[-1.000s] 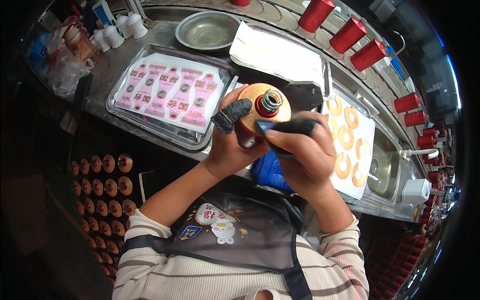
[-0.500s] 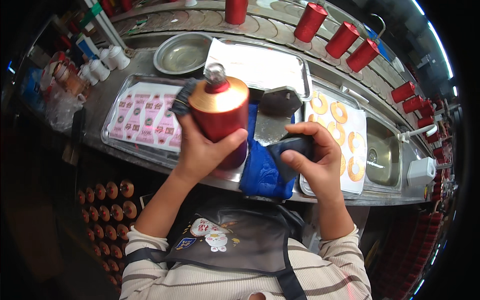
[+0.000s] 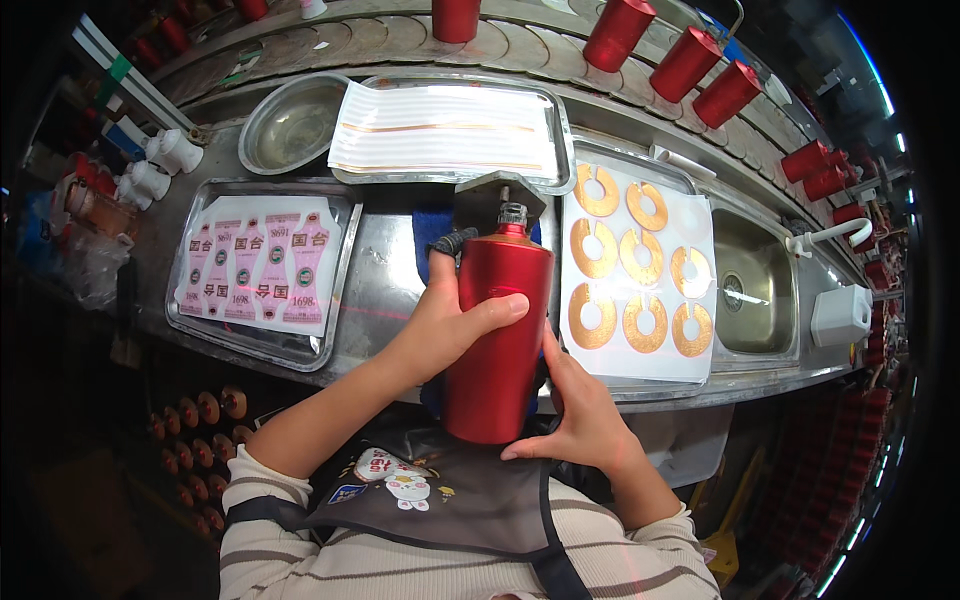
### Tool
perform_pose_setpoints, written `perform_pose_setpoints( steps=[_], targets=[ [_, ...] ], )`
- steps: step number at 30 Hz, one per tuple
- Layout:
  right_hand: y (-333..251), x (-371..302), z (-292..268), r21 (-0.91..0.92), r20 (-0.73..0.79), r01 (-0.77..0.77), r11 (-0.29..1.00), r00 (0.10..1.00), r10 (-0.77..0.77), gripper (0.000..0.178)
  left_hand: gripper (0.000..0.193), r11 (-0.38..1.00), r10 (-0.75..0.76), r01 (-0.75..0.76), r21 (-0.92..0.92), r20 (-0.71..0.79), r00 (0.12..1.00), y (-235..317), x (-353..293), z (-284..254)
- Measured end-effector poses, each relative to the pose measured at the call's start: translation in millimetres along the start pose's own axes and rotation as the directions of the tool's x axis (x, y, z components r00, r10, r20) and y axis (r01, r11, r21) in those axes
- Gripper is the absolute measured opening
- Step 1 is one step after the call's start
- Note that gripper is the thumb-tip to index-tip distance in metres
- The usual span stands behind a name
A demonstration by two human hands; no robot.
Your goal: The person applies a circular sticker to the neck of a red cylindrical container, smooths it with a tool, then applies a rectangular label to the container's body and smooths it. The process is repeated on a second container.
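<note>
A red metallic bottle (image 3: 490,375) lies tilted in front of me, its clear-stoppered neck away from me by an upright metal plate (image 3: 470,200). My left hand (image 3: 440,325) is closed around its upper left side, thumb across the front. A black cover (image 3: 455,243) wraps a left fingertip. Against the bottle's lower right side rests my right hand (image 3: 590,415), fingers reaching behind it and thumb near its base. Whether the dark pad seen earlier is still in that hand is hidden. Parts of a blue cloth (image 3: 428,235) show behind the bottle.
Left stands a tray (image 3: 345,270) of pink label sheets; right, a sheet of gold C-shaped labels (image 3: 643,258). Behind are a metal bowl (image 3: 255,125) and a tray of white strips (image 3: 440,140). A sink (image 3: 755,290) lies right; a conveyor (image 3: 520,50) carries red bottles (image 3: 690,65).
The bottle has come down and right, its top now pointing away from me. My right hand has moved left and down from beside the cloth onto the bottle. The dark pad has gone from sight.
</note>
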State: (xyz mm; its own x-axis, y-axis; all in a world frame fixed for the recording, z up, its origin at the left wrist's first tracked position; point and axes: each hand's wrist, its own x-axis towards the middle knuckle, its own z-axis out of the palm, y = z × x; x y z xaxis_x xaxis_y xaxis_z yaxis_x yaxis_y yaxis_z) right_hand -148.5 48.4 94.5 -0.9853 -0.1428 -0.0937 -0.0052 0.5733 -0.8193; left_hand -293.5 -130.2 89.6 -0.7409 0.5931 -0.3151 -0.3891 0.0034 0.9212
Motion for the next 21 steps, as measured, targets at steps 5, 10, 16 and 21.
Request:
perform_pose_setpoints(
  steps=[5, 10, 16, 21],
  targets=[
    [-4, 9, -7, -0.067, 0.086, -0.070, 0.995, 0.993, 0.076, 0.127, 0.080, 0.997, -0.007, 0.004, -0.081, -0.043, 0.999, 2, 3, 2],
    [-4, 5, 3, -0.183, -0.037, -0.039, 0.982, 0.999, 0.033, 0.120, 0.082, 0.996, 0.053, -0.045, 0.083, -0.099, 0.994, 6, 11, 10],
    [-5, 7, 14, -0.156, -0.100, -0.026, 0.988, 0.995, 0.010, 0.115, 0.095, 0.976, 0.185, -0.167, 0.139, -0.125, 0.975, -12, 17, 0],
    [1, 13, 34, 0.008, -0.148, -0.016, 1.000, 0.989, 0.017, 0.113, 0.110, 0.950, 0.180, -0.155, 0.273, -0.068, 0.981, -7, 12, -6]
  ],
)
